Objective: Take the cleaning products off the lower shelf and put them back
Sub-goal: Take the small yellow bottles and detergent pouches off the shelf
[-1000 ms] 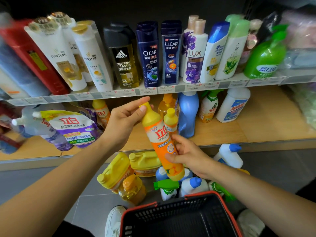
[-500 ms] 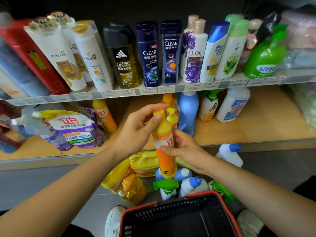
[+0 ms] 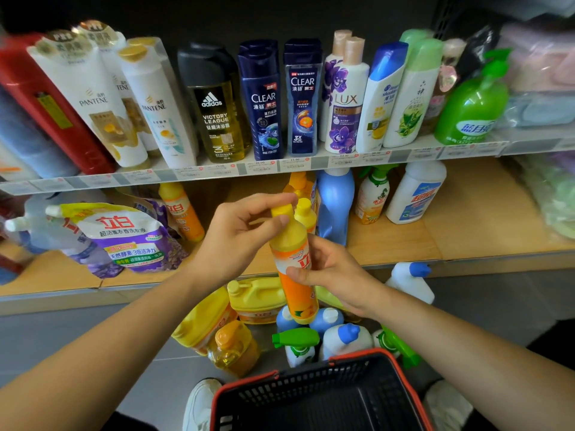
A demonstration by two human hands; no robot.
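Note:
I hold an orange dish-soap bottle (image 3: 294, 269) with a yellow cap upright in front of the lower wooden shelf (image 3: 485, 225). My left hand (image 3: 239, 241) pinches its yellow cap from the left. My right hand (image 3: 336, 275) grips the bottle's labelled middle from the right. Right behind it on the shelf stand a smaller yellow-capped bottle (image 3: 306, 213), a blue bottle (image 3: 334, 206), a green-topped spray bottle (image 3: 371, 197) and a white bottle (image 3: 415, 194). Another orange bottle (image 3: 182, 209) and a purple refill pouch (image 3: 124, 237) lie to the left.
On the floor below lie several products: yellow jugs (image 3: 255, 297), an amber bottle (image 3: 231, 349), white bottles with blue caps (image 3: 410, 281) and green sprayers (image 3: 297, 343). A black basket with a red rim (image 3: 320, 396) sits nearest me. The upper shelf (image 3: 280, 166) holds shampoo bottles.
The orange bottle has swung from tilted to upright and moved a little right, closer to the shelf. My left hand stayed on its cap; my right hand slid up from its base to its middle.

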